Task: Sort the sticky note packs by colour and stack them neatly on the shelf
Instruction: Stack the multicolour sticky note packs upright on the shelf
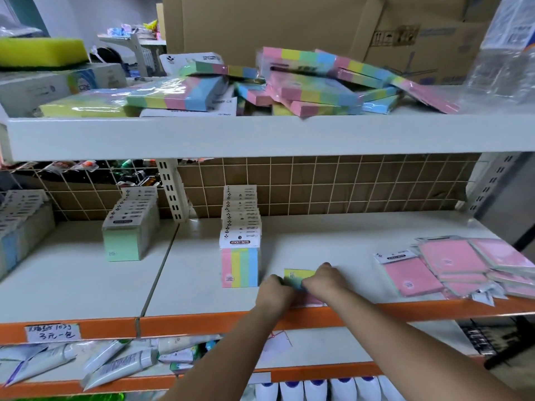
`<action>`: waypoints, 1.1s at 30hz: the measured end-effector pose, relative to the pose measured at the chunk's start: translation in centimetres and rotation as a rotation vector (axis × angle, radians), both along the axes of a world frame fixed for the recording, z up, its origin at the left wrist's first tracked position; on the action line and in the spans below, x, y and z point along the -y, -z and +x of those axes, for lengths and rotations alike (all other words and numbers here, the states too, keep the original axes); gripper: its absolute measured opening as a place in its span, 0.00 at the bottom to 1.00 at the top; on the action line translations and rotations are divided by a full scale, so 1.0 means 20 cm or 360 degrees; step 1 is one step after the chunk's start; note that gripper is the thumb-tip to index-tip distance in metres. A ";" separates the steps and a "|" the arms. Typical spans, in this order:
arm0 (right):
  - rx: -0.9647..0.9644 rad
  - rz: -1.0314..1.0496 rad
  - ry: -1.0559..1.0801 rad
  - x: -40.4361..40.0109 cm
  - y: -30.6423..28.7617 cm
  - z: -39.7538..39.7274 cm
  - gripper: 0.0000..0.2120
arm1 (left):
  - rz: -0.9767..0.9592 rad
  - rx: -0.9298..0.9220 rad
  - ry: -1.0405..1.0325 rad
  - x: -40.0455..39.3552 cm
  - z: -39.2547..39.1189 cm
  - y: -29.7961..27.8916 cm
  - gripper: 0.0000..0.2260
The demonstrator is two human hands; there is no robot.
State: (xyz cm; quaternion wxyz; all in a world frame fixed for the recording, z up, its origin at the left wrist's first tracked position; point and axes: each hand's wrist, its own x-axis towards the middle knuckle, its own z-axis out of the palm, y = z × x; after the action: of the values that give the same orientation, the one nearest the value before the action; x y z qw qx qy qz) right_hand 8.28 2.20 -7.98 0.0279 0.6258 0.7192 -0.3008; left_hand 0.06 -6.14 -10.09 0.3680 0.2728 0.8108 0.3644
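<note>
Both hands grip one multicolour sticky note pack (pixel 298 275) lying on the middle shelf (pixel 333 247) near its front edge; my left hand (pixel 276 289) holds its left side, my right hand (pixel 325 277) its right. Just left of them an upright row of multicolour packs (pixel 240 256) runs toward the back. A row of green packs (pixel 127 235) stands further left, and blue packs (pixel 17 235) sit at the far left. Loose pink packs (pixel 451 264) lie heaped at the right. A jumble of multicolour packs (pixel 304 85) covers the top shelf (pixel 260 137).
A yellow sponge (pixel 40 52) and boxes sit on the top shelf's left, cardboard cartons (pixel 318 24) behind. A wire grid (pixel 333 183) backs the middle shelf. White tubes (pixel 115 363) lie on the lower shelf below the orange edge (pixel 202 321).
</note>
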 end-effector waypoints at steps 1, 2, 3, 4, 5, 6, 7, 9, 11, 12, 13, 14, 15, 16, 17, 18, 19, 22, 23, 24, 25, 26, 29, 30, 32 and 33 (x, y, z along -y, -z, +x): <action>-0.0033 -0.0036 0.0010 -0.01 0.01 0.00 0.25 | -0.0002 0.0002 0.0000 0.00 0.00 0.00 0.05; -0.0077 -0.0079 0.0014 -0.02 0.01 0.01 0.25 | -0.0001 -0.0005 -0.0004 0.00 -0.01 0.02 0.06; -0.0124 -0.0113 0.0011 -0.03 0.01 0.01 0.23 | 0.0007 -0.0008 -0.0010 0.00 -0.01 0.02 0.07; -0.0166 -0.0143 0.0003 -0.03 0.00 0.02 0.21 | 0.0027 -0.0008 -0.0018 0.00 -0.01 0.03 0.08; -0.0203 -0.0161 -0.0005 -0.04 0.00 0.03 0.19 | 0.0054 0.0030 -0.0043 0.01 -0.01 0.03 0.08; -0.0237 -0.0171 -0.0009 -0.05 -0.01 0.04 0.19 | 0.0094 0.0086 -0.0091 0.01 0.00 0.02 0.06; -0.0274 -0.0171 -0.0007 -0.05 -0.01 0.04 0.18 | 0.0116 0.0148 -0.0151 0.02 0.00 0.02 0.06; -0.0374 -0.0160 -0.0019 -0.06 -0.01 0.05 0.16 | 0.0147 0.0232 -0.0205 0.03 0.00 0.02 0.10; -0.0526 -0.0191 -0.0031 -0.06 -0.01 0.06 0.12 | 0.0196 0.0290 -0.0224 0.04 0.01 0.01 0.15; -0.0617 -0.0219 -0.0026 -0.06 -0.01 0.06 0.11 | 0.0229 0.0323 -0.0236 0.04 0.01 0.01 0.20; -0.0697 -0.0236 -0.0030 -0.06 -0.01 0.06 0.11 | 0.0254 0.0362 -0.0244 0.04 0.01 0.00 0.25; -0.0754 -0.0242 -0.0049 -0.06 -0.02 0.06 0.10 | 0.0284 0.0390 -0.0238 0.05 0.01 0.01 0.29; -0.0794 -0.0248 -0.0069 -0.06 -0.02 0.06 0.10 | 0.0303 0.0400 -0.0219 0.05 0.02 0.00 0.32; -0.0825 -0.0266 -0.0097 -0.07 -0.04 0.06 0.11 | 0.0320 0.0410 -0.0198 0.05 0.02 -0.02 0.33; -0.0850 -0.0291 -0.0132 -0.07 -0.05 0.06 0.11 | 0.0332 0.0426 -0.0186 0.06 0.02 -0.03 0.33; -0.0858 -0.0300 -0.0189 -0.07 -0.07 0.06 0.11 | 0.0360 0.0449 -0.0183 0.06 0.02 -0.04 0.32; -0.0848 -0.0290 -0.0265 -0.07 -0.08 0.06 0.11 | 0.0375 0.0470 -0.0194 0.05 0.02 -0.05 0.30; -0.0757 -0.0263 -0.0498 -0.08 -0.14 0.08 0.11 | 0.0320 0.0290 -0.0232 0.03 0.03 -0.08 0.17; -0.0736 -0.0279 -0.0556 -0.09 -0.14 0.08 0.11 | 0.0303 0.0180 -0.0221 0.03 0.03 -0.09 0.15; -0.0726 -0.0305 -0.0603 -0.10 -0.15 0.08 0.11 | 0.0305 0.0075 -0.0191 0.02 0.03 -0.09 0.16; -0.0720 -0.0332 -0.0633 -0.10 -0.15 0.08 0.12 | 0.0300 -0.0024 -0.0156 0.02 0.03 -0.09 0.15; -0.0709 -0.0356 -0.0658 -0.10 -0.16 0.08 0.13 | 0.0292 -0.0123 -0.0118 0.03 0.03 -0.10 0.13; -0.0683 -0.0448 -0.0618 -0.11 -0.17 0.09 0.14 | 0.0271 -0.0368 -0.0034 0.04 0.02 -0.09 0.09; -0.0708 -0.0486 -0.0575 -0.11 -0.18 0.09 0.14 | 0.0280 -0.0393 -0.0020 0.05 0.01 -0.09 0.09; -0.0818 -0.0528 -0.0488 -0.12 -0.18 0.09 0.14 | 0.0269 -0.0392 -0.0005 0.06 0.01 -0.10 0.08; -0.0895 -0.0534 -0.0441 -0.13 -0.18 0.08 0.14 | 0.0254 -0.0385 0.0005 0.06 0.00 -0.10 0.08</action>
State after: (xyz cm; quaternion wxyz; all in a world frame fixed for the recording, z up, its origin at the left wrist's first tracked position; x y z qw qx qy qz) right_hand 9.93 4.79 -4.39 -0.0283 0.4018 0.7173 -0.5686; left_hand 0.15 -7.39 -8.07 0.2454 0.3443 0.8173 0.3915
